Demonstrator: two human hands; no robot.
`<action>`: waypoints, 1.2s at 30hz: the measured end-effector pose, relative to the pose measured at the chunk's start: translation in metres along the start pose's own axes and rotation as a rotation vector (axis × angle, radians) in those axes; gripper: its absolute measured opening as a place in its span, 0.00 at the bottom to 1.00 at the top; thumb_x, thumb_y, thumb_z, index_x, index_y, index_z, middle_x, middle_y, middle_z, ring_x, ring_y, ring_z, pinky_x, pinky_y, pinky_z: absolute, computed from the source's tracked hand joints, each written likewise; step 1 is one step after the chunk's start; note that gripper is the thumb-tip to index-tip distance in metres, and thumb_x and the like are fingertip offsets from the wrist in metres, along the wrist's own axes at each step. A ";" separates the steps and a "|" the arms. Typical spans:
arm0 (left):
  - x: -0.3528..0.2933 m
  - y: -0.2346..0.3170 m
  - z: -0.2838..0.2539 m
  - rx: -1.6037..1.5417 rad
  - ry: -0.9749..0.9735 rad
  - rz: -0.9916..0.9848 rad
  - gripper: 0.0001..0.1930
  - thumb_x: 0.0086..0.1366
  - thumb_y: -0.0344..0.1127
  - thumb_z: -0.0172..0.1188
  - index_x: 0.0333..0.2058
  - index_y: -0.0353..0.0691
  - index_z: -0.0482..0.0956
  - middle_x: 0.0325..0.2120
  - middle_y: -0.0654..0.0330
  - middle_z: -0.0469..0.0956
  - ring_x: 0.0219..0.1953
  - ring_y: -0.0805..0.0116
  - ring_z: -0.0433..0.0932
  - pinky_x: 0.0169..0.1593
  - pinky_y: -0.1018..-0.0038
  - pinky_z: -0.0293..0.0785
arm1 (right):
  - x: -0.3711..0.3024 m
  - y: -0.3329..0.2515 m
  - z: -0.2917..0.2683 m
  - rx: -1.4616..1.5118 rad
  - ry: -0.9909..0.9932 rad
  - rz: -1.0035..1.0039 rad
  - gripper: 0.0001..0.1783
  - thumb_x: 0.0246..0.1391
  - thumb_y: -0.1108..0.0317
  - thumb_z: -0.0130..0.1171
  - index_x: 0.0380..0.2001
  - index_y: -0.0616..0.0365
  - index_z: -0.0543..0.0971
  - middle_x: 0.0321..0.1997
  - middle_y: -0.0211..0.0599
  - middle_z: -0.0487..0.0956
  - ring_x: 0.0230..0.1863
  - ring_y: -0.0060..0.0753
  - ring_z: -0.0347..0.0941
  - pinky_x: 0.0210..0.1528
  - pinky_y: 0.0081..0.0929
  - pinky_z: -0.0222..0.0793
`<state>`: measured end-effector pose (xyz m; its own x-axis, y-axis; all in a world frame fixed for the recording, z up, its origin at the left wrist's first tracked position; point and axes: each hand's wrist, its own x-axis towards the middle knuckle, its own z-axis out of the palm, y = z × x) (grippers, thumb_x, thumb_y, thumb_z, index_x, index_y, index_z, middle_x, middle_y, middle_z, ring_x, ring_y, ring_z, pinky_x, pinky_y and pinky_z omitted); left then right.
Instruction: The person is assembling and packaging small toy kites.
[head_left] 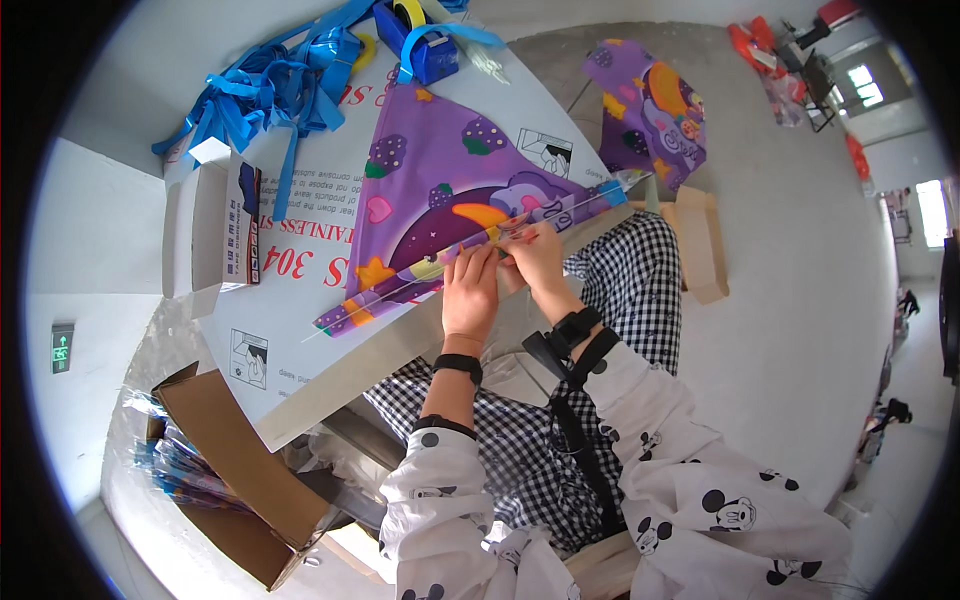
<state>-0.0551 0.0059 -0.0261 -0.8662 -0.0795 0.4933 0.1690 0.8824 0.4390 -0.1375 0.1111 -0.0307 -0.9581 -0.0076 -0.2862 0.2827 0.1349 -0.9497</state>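
A purple kite (pixel 425 135), printed with fruit, stars and a cartoon figure, lies across the table's near edge. Its near side is rolled into a narrow band around a thin pale rod. My left hand (pixel 468 290) is closed on the rolled band, fingers pressed together. Close beside it my right hand (pixel 540 262) pinches the same band, its fingertips partly hidden. Clear plastic and a blue strip (pixel 606 192) show at the band's right end.
Blue straps (pixel 285 85) and a blue tape dispenser (pixel 430 55) lie at the table's far side. An opened white box (pixel 205 225) stands on the left. A cardboard box (pixel 235 460) with packed items is below left. Another purple printed piece (pixel 650 110) hangs beyond the table's right edge.
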 end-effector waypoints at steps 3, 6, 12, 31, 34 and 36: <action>-0.005 -0.004 -0.004 0.015 -0.010 -0.009 0.17 0.54 0.29 0.56 0.44 0.36 0.78 0.46 0.60 0.75 0.51 0.62 0.73 0.55 0.64 0.68 | -0.006 -0.010 0.013 -0.036 0.064 0.068 0.15 0.44 0.79 0.64 0.30 0.63 0.66 0.27 0.41 0.75 0.22 0.33 0.78 0.18 0.27 0.74; -0.002 -0.002 -0.004 -0.001 0.011 -0.010 0.16 0.54 0.28 0.56 0.43 0.36 0.78 0.45 0.60 0.76 0.50 0.61 0.73 0.54 0.64 0.69 | -0.001 -0.009 0.013 -0.188 0.070 0.114 0.14 0.44 0.75 0.64 0.30 0.63 0.69 0.28 0.45 0.77 0.22 0.39 0.78 0.21 0.32 0.75; -0.001 -0.001 0.001 -0.036 0.047 -0.011 0.14 0.55 0.27 0.56 0.42 0.37 0.79 0.44 0.60 0.76 0.49 0.60 0.73 0.53 0.63 0.69 | 0.009 -0.006 0.014 -0.623 0.123 0.065 0.12 0.47 0.64 0.60 0.31 0.62 0.77 0.33 0.52 0.81 0.33 0.54 0.80 0.38 0.42 0.75; 0.004 0.000 -0.002 -0.005 -0.017 -0.026 0.19 0.55 0.30 0.55 0.48 0.40 0.75 0.46 0.60 0.75 0.50 0.61 0.72 0.54 0.64 0.68 | -0.001 -0.030 -0.019 -0.453 -0.308 0.077 0.14 0.53 0.62 0.61 0.24 0.63 0.78 0.12 0.37 0.76 0.13 0.33 0.75 0.18 0.30 0.70; -0.001 0.000 -0.004 0.070 -0.082 -0.017 0.22 0.56 0.30 0.54 0.52 0.42 0.73 0.47 0.61 0.74 0.50 0.62 0.72 0.54 0.65 0.68 | -0.005 -0.046 -0.018 -0.497 -0.273 0.063 0.11 0.54 0.64 0.60 0.28 0.60 0.71 0.15 0.36 0.76 0.17 0.37 0.76 0.20 0.34 0.69; 0.000 -0.002 -0.003 0.085 -0.059 -0.016 0.22 0.56 0.31 0.54 0.52 0.41 0.74 0.47 0.61 0.73 0.50 0.62 0.71 0.54 0.65 0.67 | 0.007 -0.057 -0.014 -0.624 -0.302 -0.347 0.13 0.54 0.65 0.61 0.32 0.57 0.68 0.19 0.37 0.76 0.23 0.45 0.77 0.25 0.39 0.69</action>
<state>-0.0541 0.0031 -0.0249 -0.8951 -0.0684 0.4405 0.1168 0.9177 0.3798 -0.1608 0.1175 0.0233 -0.9077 -0.4093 -0.0926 -0.1956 0.6078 -0.7696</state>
